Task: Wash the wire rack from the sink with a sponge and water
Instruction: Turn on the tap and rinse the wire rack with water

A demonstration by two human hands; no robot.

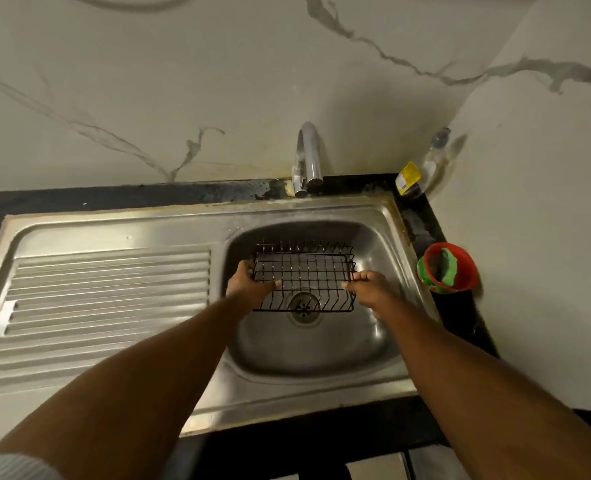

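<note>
Early stage, we judge: the wire rack (pixel 304 278) is in hand over the sink (pixel 321 386) basin, but no scrubbing shows. We see no water coming from the tap (pixel 309 157), no foam on the wires, and no sponge in either hand. The basin looks mostly dry, though glare makes that hard to tell. Left to do, as far as we can tell: fetch a sponge, run water, scrub the wires, rinse. A likely sponge source is the red bowl (pixel 448 268) on the dark counter right of the sink, which holds something green. We cannot tell if that is a sponge or a cloth. The rack sits above the drain (pixel 304 320), roughly centred in the basin, with its upright prongs along the far side near the tap. It looks lifted off the basin floor and tipped a little toward us, but we cannot confirm contact. For pose, both forearms reach forward and down into the basin, converging on the rack. The left hand (pixel 244 284) grips the rack's left edge, fingers curled under and thumb laid across the top wires. The right hand (pixel 368 287) grips the right edge near the front corner, fingers curled onto the wire. Both holds are closed on the rack, neither hand free. The ribbed drainboard (pixel 107 289) is to the left and a bottle (pixel 425 168) stands in the back corner, both untouched.
</note>
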